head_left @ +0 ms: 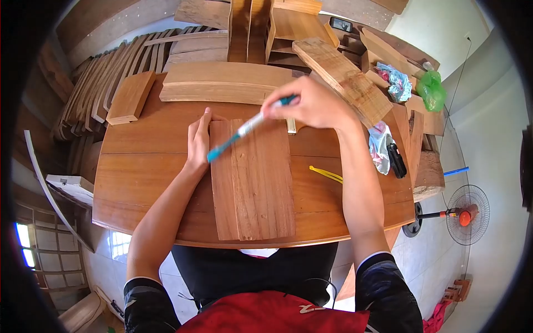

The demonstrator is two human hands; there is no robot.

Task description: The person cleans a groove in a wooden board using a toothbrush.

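Observation:
A flat wooden board (258, 188) lies lengthwise on the brown table (150, 166), close to its front edge. My right hand (305, 105) is closed on a white and teal brush-like tool (250, 123), held slantwise over the upper part of the board. The teal end of the tool points down and left, near the board's left edge. At the upper left corner of the board, my left hand (200, 141) rests against the side with its thumb raised and fingers partly hidden.
Behind the board lies a long thick wood block (222, 83), with a smaller block (131, 97) to its left. A plank (344, 80) slants at the right. Yellow tweezers-like strips (326, 173) and a black object (396, 161) lie right. A fan (465, 216) stands beyond.

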